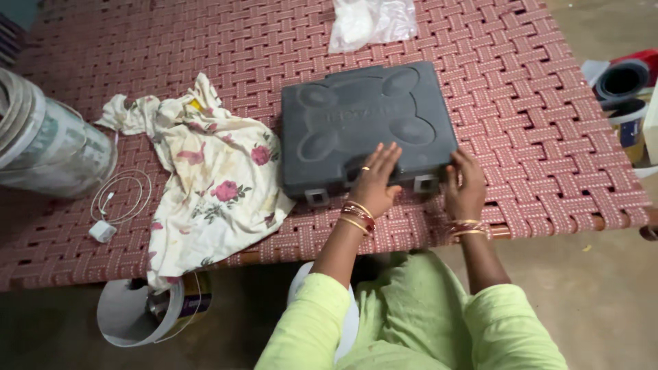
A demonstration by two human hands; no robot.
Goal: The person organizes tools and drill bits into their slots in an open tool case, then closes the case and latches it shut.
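A dark grey plastic carry case (367,116) lies shut on a red woven cot (534,123). My left hand (375,179) rests flat on the case's near edge, fingers spread, with a ring and bangles on it. My right hand (466,186) touches the case's near right corner, next to a silver latch (425,183). A second latch (317,197) shows at the near left corner. Neither hand is closed around anything.
A floral cloth (212,185) lies left of the case. A white charger and cable (113,205) and a big round container (41,144) sit at far left. A clear plastic bag (370,22) is at the back. A white bucket (147,312) stands under the cot, paint cans (627,103) on the right.
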